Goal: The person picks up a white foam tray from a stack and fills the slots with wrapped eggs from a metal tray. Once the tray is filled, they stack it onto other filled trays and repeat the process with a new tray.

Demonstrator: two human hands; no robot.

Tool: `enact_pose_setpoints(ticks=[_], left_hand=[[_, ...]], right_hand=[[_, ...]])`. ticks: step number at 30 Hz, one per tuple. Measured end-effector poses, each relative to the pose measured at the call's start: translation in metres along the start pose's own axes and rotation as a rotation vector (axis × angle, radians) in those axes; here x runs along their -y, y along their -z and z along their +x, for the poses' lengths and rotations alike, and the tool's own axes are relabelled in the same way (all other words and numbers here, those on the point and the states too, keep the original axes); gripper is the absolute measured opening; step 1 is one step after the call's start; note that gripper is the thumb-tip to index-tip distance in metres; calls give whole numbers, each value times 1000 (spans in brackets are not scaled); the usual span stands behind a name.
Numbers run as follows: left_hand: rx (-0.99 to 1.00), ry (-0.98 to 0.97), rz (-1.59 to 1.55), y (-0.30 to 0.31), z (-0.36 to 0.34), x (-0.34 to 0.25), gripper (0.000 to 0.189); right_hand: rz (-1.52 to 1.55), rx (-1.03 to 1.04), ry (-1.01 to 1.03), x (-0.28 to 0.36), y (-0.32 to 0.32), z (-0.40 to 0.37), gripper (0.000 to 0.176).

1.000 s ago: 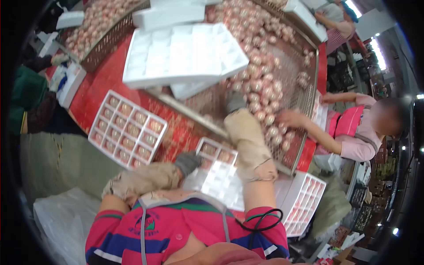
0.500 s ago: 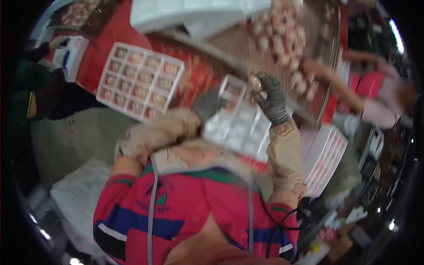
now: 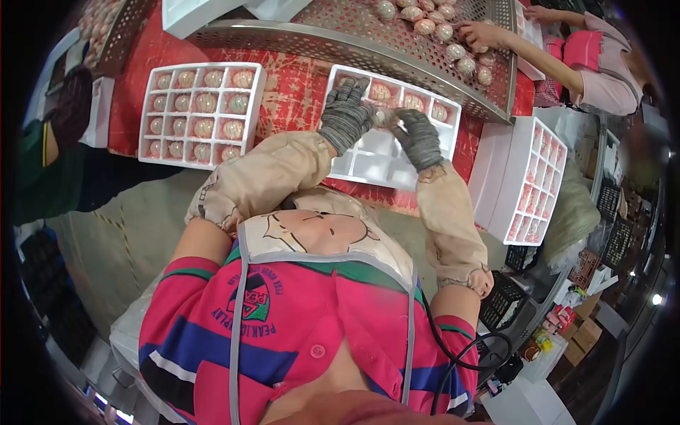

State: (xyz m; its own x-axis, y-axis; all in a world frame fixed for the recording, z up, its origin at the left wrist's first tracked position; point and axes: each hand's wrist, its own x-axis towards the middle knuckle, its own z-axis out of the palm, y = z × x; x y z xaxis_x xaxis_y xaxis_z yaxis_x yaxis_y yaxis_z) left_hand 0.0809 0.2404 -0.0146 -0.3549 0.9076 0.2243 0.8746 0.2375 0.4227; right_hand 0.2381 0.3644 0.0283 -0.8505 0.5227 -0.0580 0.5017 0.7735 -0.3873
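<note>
A round plastic-wrapped ball (image 3: pixel 383 117), pale with pinkish marks, sits between my two hands over a white divided tray (image 3: pixel 455 134). My left hand (image 3: pixel 346 119), in a grey glove, has its thumb side at the ball's left, with its fingers over the tray's far left corner. From the right, my gloved right hand (image 3: pixel 419 139) meets the ball with bent fingertips. Similar balls, such as this wrapped ball (image 3: pixel 413 103), fill cells in the tray's far row. Nearer cells show bare white bottoms.
A filled tray (image 3: pixel 256 95) lies to the left on the red table (image 3: pixel 287 95). Beyond runs a perforated metal trough (image 3: pixel 312 44) holding loose balls (image 3: pixel 425 27). A co-worker's hand (image 3: pixel 482 35) reaches into it. Stacked trays (image 3: pixel 516 177) stand at the right; another person's gloved hand (image 3: pixel 73 106) is far left.
My right hand has come back from beside the trough to over the tray, bringing a ball. My left hand has moved from the tray's side to the ball. The view has shifted and sharpened.
</note>
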Motion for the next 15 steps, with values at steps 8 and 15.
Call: enact_pose_setpoints(ticks=[8, 15], left_hand=[[134, -102, 165, -5, 23, 7, 42], [184, -30, -11, 2, 37, -1, 31]], right_hand=[[-184, 106, 183, -8, -4, 23, 28], [-362, 223, 170, -4, -15, 45, 21]])
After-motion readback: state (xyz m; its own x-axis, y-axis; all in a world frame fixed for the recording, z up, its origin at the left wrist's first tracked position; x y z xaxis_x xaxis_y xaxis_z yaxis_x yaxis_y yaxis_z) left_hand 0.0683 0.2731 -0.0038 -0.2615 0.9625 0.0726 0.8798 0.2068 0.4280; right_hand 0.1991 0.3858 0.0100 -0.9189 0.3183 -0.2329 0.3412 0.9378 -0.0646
